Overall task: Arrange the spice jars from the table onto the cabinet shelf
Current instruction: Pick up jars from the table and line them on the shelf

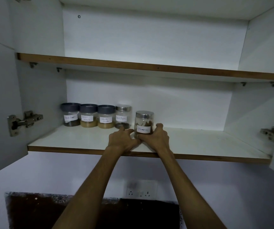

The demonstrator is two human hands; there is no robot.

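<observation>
Glass cinnamon jar (144, 124) with a steel lid, upright on the lower cabinet shelf (76, 142), right of the row and a little nearer the front edge. Right hand (156, 137) wrapped round its right side and base, thumb across the front under the label, fingertips curled behind. Left hand (122, 140) just beside it on the left, fingers spread, one touching the jar's lower left, index finger stretched toward the steel-lidded black pepper jar (123, 116). Hands close together, thumbs nearly meeting in front of the jar.

Further left along the back wall, three grey-lidded jars side by side, touching or nearly so: coriander powder jar (106, 116), garam masala jar (88, 115), another black pepper jar (70, 114). Right half of the shelf white and bare.

Upper shelf (133, 64) white with a brown wood edge. Metal hinges (24, 120) on both side walls. Below the cabinet, white wall with a double socket (140, 190) and a dark panel (83, 214).
</observation>
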